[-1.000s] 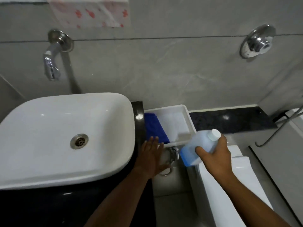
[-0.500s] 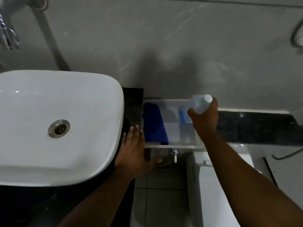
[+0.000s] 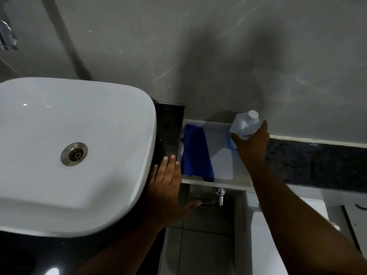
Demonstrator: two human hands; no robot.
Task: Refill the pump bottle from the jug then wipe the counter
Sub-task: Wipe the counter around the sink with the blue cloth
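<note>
Right hand (image 3: 252, 143) wrapped around the jug (image 3: 244, 124), a translucent plastic container w/ white screw cap (image 3: 253, 114), cap on, blue liquid visible low in the body. Jug sits at the back right corner of the white tray (image 3: 218, 183), tilted slightly, close to the grey wall (image 3: 238, 56); cannot tell whether its base touches the tray floor.

Left hand (image 3: 168, 187) open, fingers spread flat, palm down on the dark counter edge (image 3: 170, 124) between the white basin (image 3: 79, 145) and the tray. Not holding anything.

Blue cloth (image 3: 196, 155) lies folded in the left part of the tray, well apart from the jug, just beside the left hand's fingertips (image 3: 172, 157).

Basin: drain (image 3: 74, 153) at centre, bowl appears dry. Small chrome valve (image 3: 219, 193) below the tray's front rim. Dark speckled ledge (image 3: 317, 161) runs right of the tray along the wall. Lighting dim; detail on the jug's label not legible.
</note>
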